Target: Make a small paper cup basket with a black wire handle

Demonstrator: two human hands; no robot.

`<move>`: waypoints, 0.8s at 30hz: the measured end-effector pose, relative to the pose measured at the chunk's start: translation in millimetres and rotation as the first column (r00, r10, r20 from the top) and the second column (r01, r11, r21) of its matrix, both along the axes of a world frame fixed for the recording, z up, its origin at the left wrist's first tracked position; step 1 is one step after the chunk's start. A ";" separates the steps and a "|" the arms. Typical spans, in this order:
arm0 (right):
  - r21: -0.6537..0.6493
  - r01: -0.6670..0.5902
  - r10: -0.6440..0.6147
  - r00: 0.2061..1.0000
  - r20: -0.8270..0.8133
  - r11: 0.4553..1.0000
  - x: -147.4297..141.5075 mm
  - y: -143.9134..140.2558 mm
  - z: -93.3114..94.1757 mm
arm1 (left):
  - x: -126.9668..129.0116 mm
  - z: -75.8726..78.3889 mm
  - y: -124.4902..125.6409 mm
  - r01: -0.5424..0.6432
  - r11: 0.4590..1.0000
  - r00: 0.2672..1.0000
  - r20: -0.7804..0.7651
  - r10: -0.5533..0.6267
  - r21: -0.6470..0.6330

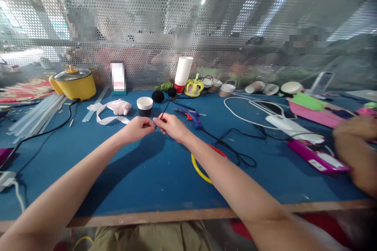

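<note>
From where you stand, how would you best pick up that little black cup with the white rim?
Grip the black cup around its sides, coming from above and in front. It stands upright with its mouth open, apart from the pompom beside it, so fingers probably fit round it.

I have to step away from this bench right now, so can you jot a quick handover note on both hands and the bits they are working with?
Left hand: pinched on the near end of the thin black stem.
Right hand: pinched on the same stem, right beside the left.
The stem runs away to a black pompom; a second black pompom lies apart, by the black-and-white cup.
Blue glue gun lies just behind the right hand, untouched.
Yellow-and-red ring lies under the right forearm.
A co-worker's hand is at the right edge.
</note>
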State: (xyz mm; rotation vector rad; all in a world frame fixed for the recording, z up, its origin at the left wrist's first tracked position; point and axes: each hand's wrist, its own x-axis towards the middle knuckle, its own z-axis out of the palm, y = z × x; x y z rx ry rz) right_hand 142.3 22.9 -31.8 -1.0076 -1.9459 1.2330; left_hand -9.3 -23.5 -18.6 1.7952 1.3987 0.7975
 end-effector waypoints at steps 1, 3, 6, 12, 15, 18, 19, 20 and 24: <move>0.008 0.006 -0.006 1.000 0.009 1.000 -0.1 -0.2 0.4 | 0.2 -0.1 0.0 -0.009 1.000 1.000 -0.012 0.009 0.011; 0.031 0.020 -0.021 0.999 0.026 0.999 -0.2 -0.6 1.0 | 0.9 -1.1 0.3 -0.028 0.999 0.999 -0.040 0.029 0.039; 0.076 0.045 -0.050 0.997 0.055 0.996 -0.8 -1.0 0.4 | 3.2 -3.7 0.3 -0.042 0.995 0.994 -0.095 0.051 0.095; 0.110 0.092 -0.095 0.995 0.024 0.990 -3.9 -2.7 -2.3 | 6.5 -3.9 -1.8 -0.094 0.991 0.990 -0.095 0.103 0.100; 0.028 -0.017 0.019 0.996 -0.087 0.999 -3.9 -2.9 -1.0 | 5.0 0.0 -2.6 -0.085 0.996 0.995 0.044 0.084 0.007; -0.042 -0.128 0.118 0.976 -0.184 0.991 -2.8 -1.4 -0.3 | 3.1 2.7 -2.5 -0.065 0.996 0.989 0.127 0.073 -0.067; -0.053 -0.122 0.110 0.976 -0.187 0.991 -2.4 -0.7 -0.5 | 2.5 2.5 -2.1 -0.062 0.995 0.988 0.137 0.071 -0.073; -0.059 -0.097 0.085 0.981 -0.176 0.994 -2.1 -0.1 -1.0 | 2.0 1.7 -1.3 -0.061 0.996 0.987 0.144 0.070 -0.067; -0.039 0.008 -0.012 0.995 -0.099 0.999 -1.7 0.7 -2.2 | 0.5 -5.0 2.8 -0.060 0.998 0.992 0.110 0.059 0.012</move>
